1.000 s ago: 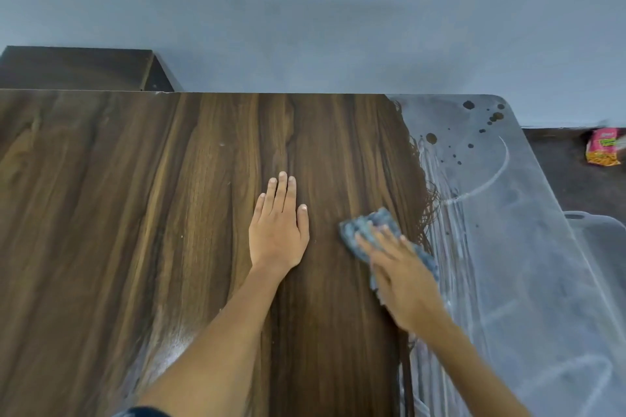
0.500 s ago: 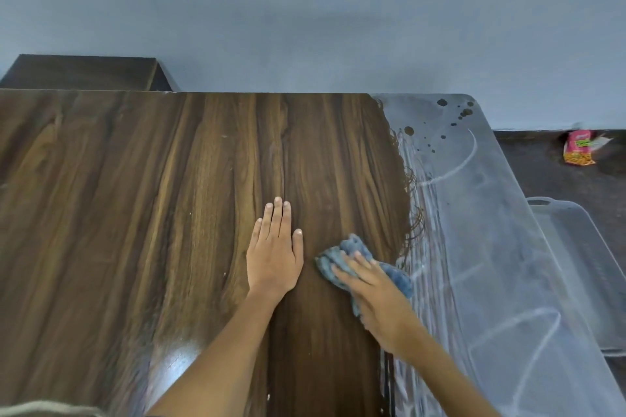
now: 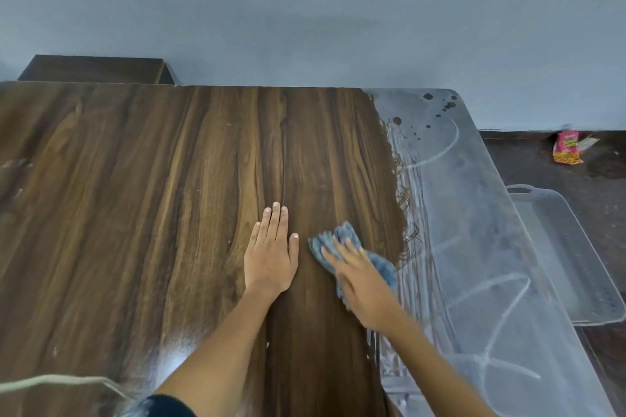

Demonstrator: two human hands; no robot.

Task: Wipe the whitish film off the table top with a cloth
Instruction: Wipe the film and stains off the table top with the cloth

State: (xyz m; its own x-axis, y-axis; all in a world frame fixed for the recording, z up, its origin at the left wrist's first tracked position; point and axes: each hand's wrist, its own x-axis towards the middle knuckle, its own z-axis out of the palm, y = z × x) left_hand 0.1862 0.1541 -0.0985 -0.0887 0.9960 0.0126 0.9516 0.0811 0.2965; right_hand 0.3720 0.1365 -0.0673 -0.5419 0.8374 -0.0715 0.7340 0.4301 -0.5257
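The table top [image 3: 169, 213] fills most of the frame, dark wood grain bare across the left and centre, while the whitish film [image 3: 474, 230] covers the strip along the right side from the far corner down to the lower right, scored with pale arcs and streaks and dotted with dark spots near the upper right corner. The border between clean wood and film runs ragged down the frame just right of centre. The left hand [image 3: 271, 257] lies flat on the cleaned wood at centre, fingers straight and pressed together, thumb slightly out, bracing. Just beside it, the right hand [image 3: 359, 278] presses the blue cloth [image 3: 342, 244] onto the wood at the film's edge, fingers fairly straight and slightly spread over the bunched fabric; it is blurred, so finer detail is unclear. To do this stroke well, it seems best to press flat and push the cloth rightward across the border in overlapping passes, so no ragged fringe remains, and to refold the cloth once it loads up. Nothing lies on the film itself; a clear plastic tray [image 3: 576, 264] sits lower, past the right edge, and a pink snack packet [image 3: 567, 148] lies on the floor at the upper right, both well apart from the wiping path.
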